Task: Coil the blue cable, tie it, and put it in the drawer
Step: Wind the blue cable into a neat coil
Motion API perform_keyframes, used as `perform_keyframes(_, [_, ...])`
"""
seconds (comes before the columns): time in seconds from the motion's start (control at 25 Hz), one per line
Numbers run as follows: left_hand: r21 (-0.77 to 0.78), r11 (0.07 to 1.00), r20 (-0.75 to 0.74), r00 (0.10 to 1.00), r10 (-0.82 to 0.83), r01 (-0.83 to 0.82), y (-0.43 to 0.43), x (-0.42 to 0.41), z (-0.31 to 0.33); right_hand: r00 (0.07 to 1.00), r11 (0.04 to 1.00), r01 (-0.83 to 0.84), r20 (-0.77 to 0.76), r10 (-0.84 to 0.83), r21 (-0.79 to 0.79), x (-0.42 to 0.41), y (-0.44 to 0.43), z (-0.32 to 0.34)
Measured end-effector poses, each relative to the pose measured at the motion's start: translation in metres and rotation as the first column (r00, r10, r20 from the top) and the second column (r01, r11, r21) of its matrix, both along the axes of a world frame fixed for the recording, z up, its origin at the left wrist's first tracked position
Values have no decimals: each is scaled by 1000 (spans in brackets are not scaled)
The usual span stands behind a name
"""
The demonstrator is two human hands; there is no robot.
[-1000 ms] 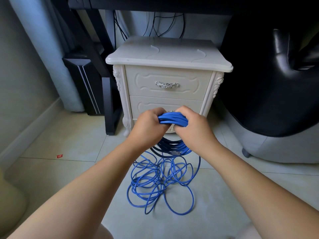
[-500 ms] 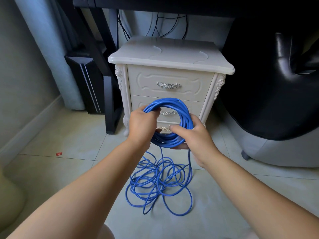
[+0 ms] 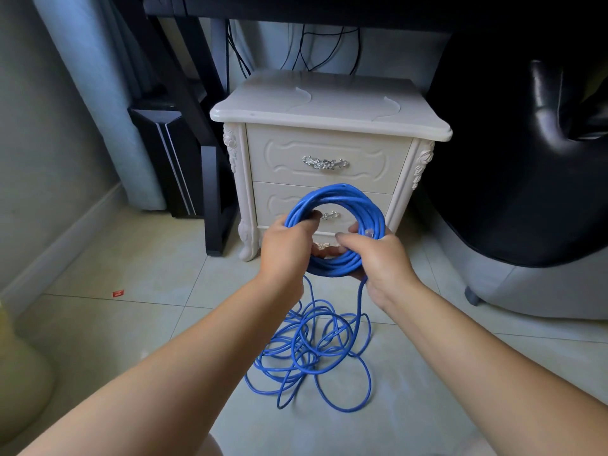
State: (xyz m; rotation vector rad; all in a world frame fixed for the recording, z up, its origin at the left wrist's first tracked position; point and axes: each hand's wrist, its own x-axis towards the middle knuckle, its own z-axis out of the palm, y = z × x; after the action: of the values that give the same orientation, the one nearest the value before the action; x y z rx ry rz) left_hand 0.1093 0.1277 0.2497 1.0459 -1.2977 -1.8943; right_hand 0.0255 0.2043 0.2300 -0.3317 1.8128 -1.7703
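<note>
A round coil of blue cable (image 3: 342,195) is held upright in front of the white nightstand (image 3: 329,106). My left hand (image 3: 286,248) grips the coil's left side. My right hand (image 3: 378,255) grips its lower right, with the clear plug end by its fingers. The rest of the cable (image 3: 312,353) hangs down from the coil into loose tangled loops on the tiled floor. Both nightstand drawers are closed; the upper drawer (image 3: 325,162) has a silver handle, and the lower drawer (image 3: 276,205) is partly hidden behind the coil.
A black desk leg (image 3: 214,199) and a dark computer case (image 3: 164,166) stand left of the nightstand. A black and grey chair (image 3: 526,192) fills the right side. Black wires hang behind the nightstand. A small red scrap (image 3: 117,293) lies on the floor at left.
The coil has gone from a bunched bundle between both hands to an open upright ring. The hands have moved slightly apart on the ring, and the view has shifted a little.
</note>
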Motion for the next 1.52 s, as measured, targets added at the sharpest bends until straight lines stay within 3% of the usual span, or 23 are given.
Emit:
perform_keyframes(0.08, [-42,996,24,996,-82,83,-1,3,0,1000,999,-17,17,17,-31,-5,2,7])
perform_keyframes(0.24, [-270,933,203,961,-186,237,-19,13,0,949,993,-82,-299,106,90,-12,7,14])
perform_keyframes(0.32, [-525,781,327,927,-182,339,-24,15,-1,860,962,-114,-460,222,249,-11,9,15])
perform_keyframes(0.4, [-697,549,445,879,-174,461,-21,15,-1,724,916,-119,-598,343,382,-9,8,12])
perform_keyframes(0.44, [-728,462,487,857,-170,506,-19,13,-3,631,884,-104,-656,413,456,-7,7,11])
perform_keyframes(0.52, [-729,394,549,822,-150,559,-16,12,-5,470,821,-54,-711,523,568,-3,6,12])
perform_keyframes(0.64, [-698,434,586,802,-112,570,-14,10,-7,411,813,-35,-733,542,582,-2,6,14])
perform_keyframes(0.8, [-654,577,551,831,-79,489,-17,4,-7,603,874,-109,-668,437,473,-2,8,15])
perform_keyframes(0.92, [-618,674,486,870,-75,404,-21,2,-7,716,851,-204,-519,467,484,-8,12,22])
perform_keyframes(1.08, [-548,771,434,898,-70,324,-26,0,-11,747,785,-386,-334,574,485,-13,22,28])
perform_keyframes(1.28, [-383,905,335,941,-49,184,-32,1,-7,762,779,-394,-300,574,489,-7,27,23])
perform_keyframes(1.36, [-243,957,267,960,-91,158,-34,2,-5,853,861,-340,-260,452,379,-10,24,15])
perform_keyframes(1.44, [-78,986,169,976,-135,150,-32,1,-6,936,932,-299,-126,329,206,-12,20,11])
perform_keyframes(1.52, [43,984,100,979,-178,174,-26,2,-8,959,957,-283,-14,285,64,-12,17,11])
